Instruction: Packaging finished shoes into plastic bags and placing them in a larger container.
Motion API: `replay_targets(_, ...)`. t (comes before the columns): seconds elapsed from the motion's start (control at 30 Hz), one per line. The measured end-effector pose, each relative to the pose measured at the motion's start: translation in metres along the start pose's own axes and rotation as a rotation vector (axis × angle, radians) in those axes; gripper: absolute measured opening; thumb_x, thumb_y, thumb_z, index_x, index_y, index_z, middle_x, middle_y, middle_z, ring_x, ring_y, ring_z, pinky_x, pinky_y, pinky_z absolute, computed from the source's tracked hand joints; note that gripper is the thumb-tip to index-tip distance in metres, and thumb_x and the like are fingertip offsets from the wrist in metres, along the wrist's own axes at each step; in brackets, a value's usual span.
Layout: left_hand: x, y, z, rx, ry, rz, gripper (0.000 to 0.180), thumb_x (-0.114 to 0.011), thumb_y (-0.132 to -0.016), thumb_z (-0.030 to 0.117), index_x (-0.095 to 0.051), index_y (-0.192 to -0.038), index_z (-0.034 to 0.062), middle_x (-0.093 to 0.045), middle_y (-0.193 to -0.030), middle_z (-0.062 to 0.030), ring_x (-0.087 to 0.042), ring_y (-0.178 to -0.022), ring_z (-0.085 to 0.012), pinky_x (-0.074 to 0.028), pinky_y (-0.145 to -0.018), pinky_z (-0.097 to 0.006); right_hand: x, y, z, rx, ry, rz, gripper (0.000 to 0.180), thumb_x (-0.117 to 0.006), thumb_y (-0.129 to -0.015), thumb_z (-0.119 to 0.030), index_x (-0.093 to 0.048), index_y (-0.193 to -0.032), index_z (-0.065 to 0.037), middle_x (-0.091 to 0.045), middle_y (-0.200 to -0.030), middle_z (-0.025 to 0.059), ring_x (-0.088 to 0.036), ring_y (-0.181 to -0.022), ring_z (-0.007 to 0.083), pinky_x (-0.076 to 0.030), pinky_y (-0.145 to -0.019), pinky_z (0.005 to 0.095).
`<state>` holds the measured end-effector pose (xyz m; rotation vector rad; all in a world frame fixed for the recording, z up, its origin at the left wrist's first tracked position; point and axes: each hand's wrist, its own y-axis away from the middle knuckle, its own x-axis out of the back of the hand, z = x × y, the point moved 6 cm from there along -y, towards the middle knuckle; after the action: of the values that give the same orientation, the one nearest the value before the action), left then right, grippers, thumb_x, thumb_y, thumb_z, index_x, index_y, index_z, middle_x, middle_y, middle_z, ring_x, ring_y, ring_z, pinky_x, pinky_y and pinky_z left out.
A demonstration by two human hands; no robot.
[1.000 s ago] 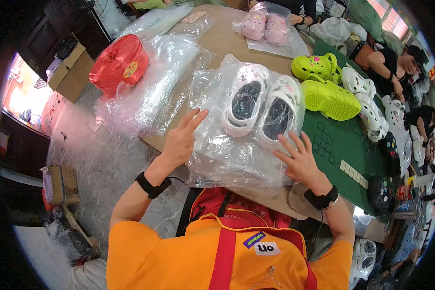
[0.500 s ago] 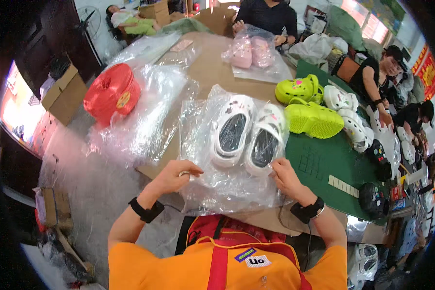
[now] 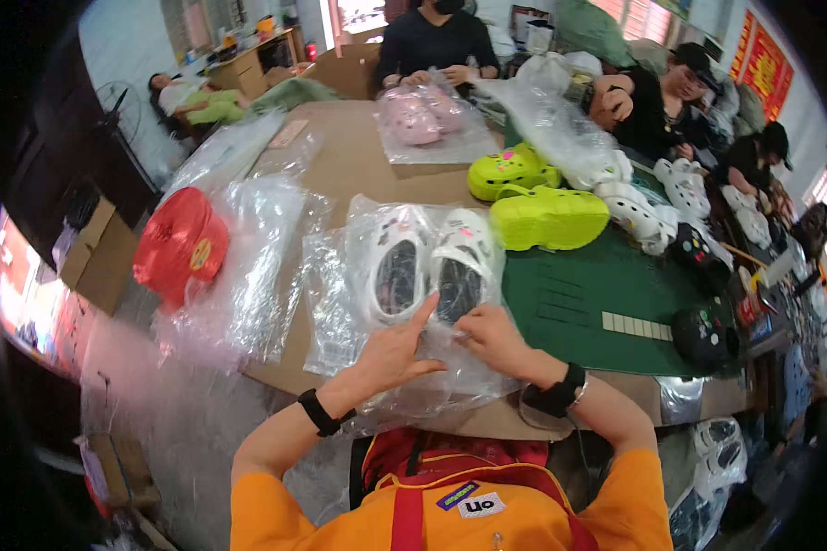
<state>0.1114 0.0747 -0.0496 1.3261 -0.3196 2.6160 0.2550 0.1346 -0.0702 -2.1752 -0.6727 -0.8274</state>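
Note:
A pair of white clogs [image 3: 371,275] with small charms lies side by side in a clear plastic bag [image 3: 469,363] on the table in front of me. My left hand [image 3: 388,356] rests over the bag's near part, its index finger stretched toward the gap between the heels and its thumb held apart. At the heel of the right clog, my right hand [image 3: 496,342] has its fingers closed on the bag's film. The bag's near end spreads wrinkled toward the table's front edge, partly hidden by my hands and forearms.
Lime green clogs [image 3: 549,219] lie to the right on a green mat [image 3: 570,285], with white clogs [image 3: 639,216] and black clogs [image 3: 705,332] beyond. A red roll [image 3: 182,243] and stacked clear bags [image 3: 248,266] are at left. Co-workers sit opposite and right; one handles bagged pink clogs [image 3: 413,118].
My left hand has moved right and inward, and its index finger now points out over the bag. My right hand has shifted inward too. A co-worker at right now swings a clear bag.

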Motion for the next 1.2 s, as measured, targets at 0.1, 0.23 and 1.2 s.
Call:
replay_targets(0.1,-0.014,-0.008,0.002,-0.05,-0.164,-0.004,0.075,-0.067,-0.072,0.033,-0.03,-0.134,0.0134,-0.06,-0.074,-0.016,-0.059,-0.07,-0.0335,-0.046,-0.06,-0.041,-0.005,0.001,-0.02,0.099,0.182,-0.025,0.013,-0.062,-0.075,-0.019,-0.061,-0.085,-0.012,-0.054,-0.078,0.0062,-0.052,-0.082,0.026,-0.039,-0.07,0.0375)
replay_targets(0.23,-0.029,-0.006,-0.008,-0.124,-0.164,0.105,0.037,-0.061,-0.073,0.018,-0.054,-0.108,0.0108,-0.06,-0.073,-0.014,-0.059,-0.068,-0.0317,-0.046,-0.058,-0.041,-0.001,0.001,-0.037,0.113,0.414,-0.006,0.017,-0.064,-0.071,-0.022,-0.062,-0.086,-0.014,-0.053,-0.081,0.0049,-0.053,-0.081,0.0229,-0.039,-0.067,0.0351)
replay_targets(1.2,-0.039,-0.012,0.003,-0.131,-0.027,0.024,0.021,-0.06,-0.075,0.003,-0.059,-0.096,0.0037,-0.061,-0.076,-0.017,-0.06,-0.068,-0.0338,-0.045,-0.057,-0.039,-0.067,0.056,0.006,-0.743,-1.656,-0.091,0.06,-0.053,-0.083,-0.049,-0.047,-0.113,0.002,-0.052,-0.102,0.0165,-0.054,-0.088,0.0251,-0.046,-0.08,0.0367)
